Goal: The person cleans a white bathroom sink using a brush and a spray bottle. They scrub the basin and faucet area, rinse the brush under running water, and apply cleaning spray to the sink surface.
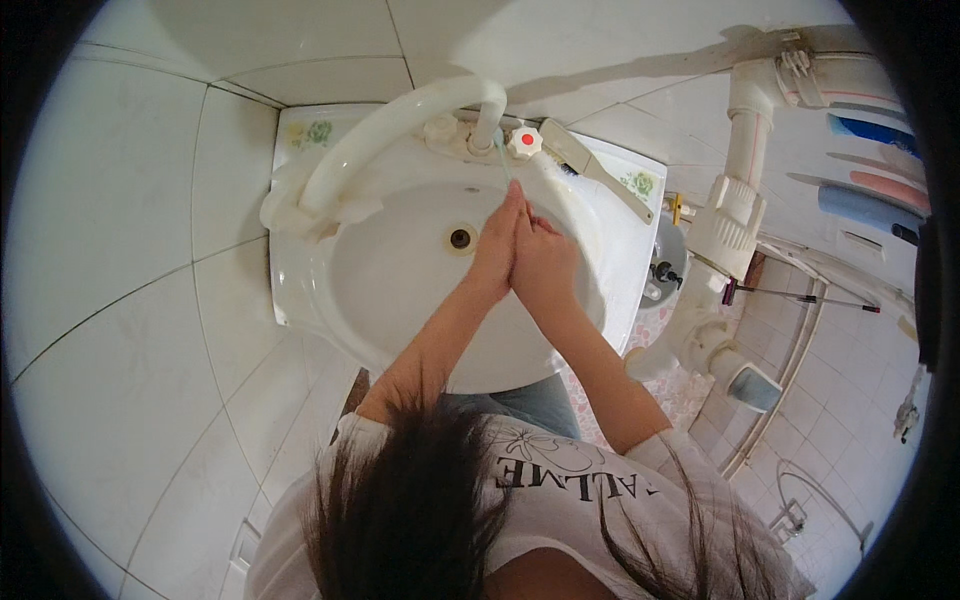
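My left hand [496, 236] and my right hand [549, 259] are pressed together over the white washbasin [390, 300], right of its drain hole [460, 238]. The left fingers point towards the tap, while the right fingers are curled against the left hand. A slender pale blue-green stick [506, 161], perhaps a toothbrush, runs from the left fingertips to the tap's base. Whether either hand grips it is hidden where the palms meet. Just beyond stands the tap, with a white curved spout [405, 112] swung left and a white knob with a red dot [526, 141].
A beige-handled brush [600, 172] with dark bristles lies on the basin's back right corner. White drainpipes [724, 225] stand to the right. Beyond the basin is a grey bucket [673, 255] holding bottles. A tiled wall [135, 225] closes in the left side.
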The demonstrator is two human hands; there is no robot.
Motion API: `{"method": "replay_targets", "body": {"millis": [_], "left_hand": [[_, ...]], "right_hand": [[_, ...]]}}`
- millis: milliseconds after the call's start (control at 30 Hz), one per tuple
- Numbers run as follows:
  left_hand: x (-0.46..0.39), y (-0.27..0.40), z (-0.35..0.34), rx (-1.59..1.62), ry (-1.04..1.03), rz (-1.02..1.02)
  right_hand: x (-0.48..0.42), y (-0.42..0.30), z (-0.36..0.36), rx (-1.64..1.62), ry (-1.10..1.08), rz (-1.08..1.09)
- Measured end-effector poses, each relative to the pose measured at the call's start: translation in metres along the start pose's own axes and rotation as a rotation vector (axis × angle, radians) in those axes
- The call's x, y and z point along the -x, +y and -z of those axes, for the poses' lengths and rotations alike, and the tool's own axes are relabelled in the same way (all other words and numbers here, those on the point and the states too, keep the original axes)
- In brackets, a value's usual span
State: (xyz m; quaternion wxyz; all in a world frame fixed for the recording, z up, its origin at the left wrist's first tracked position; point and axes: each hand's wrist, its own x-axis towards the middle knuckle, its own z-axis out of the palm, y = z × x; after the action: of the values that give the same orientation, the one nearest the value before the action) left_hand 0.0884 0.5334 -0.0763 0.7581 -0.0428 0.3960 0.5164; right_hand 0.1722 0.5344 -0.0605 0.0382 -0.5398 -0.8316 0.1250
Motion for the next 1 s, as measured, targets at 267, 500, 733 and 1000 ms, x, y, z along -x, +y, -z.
{"method": "replay_targets", "body": {"millis": [267,500,733,1000], "left_hand": [[-0.021,0.021,-0.014,0.099,0.037,-0.073],[-0.009,0.036,-0.02,0.136,0.018,0.028],[-0.005,0.03,-0.002,0.158,0.001,0.059],[0.0,0.044,0.016,0.018,0.076,0.109]], "right_hand": [[-0.036,0.002,0.022,0.055,-0.167,-0.003],[-0.042,-0.008,0.044,0.065,-0.162,0.005],[-0.035,-0.036,0.059,-0.054,-0.032,-0.022],[-0.037,-0.057,0.044,-0.022,-0.204,-0.166]]}}
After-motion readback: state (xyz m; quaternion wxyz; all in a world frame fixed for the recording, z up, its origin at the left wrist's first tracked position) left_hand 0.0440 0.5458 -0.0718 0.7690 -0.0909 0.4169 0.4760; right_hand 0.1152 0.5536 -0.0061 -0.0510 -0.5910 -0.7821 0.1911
